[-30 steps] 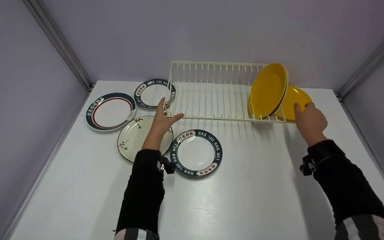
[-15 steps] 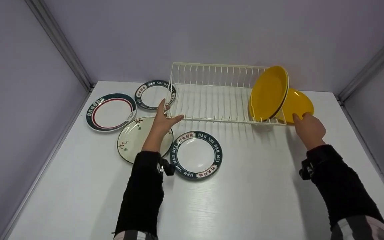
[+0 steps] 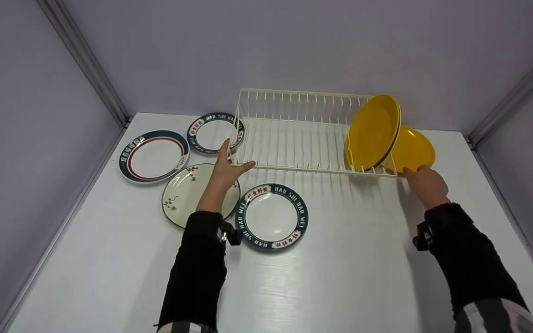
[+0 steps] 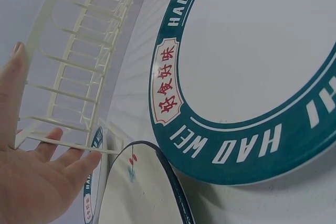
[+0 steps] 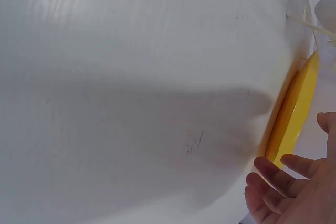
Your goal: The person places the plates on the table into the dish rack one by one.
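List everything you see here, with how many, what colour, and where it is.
dish rack: one, cream wire, back middle of the table.
yellow plates in rack: two, yellow, upright at the rack's right end.
yellow plate on table: one, yellow, right of the rack.
teal-rimmed plates: three, white with teal rims, flat, left of and in front of the rack.
floral plate: one, cream, flat under the left forearm.
table: one, white.
left hand: fingers straight, on the rack's front left corner.
right hand: at the near edge of the yellow plate on table.

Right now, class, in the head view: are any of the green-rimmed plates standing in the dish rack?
No: the dish rack holds only a yellow plate, while the green-rimmed plates lie flat on the table.
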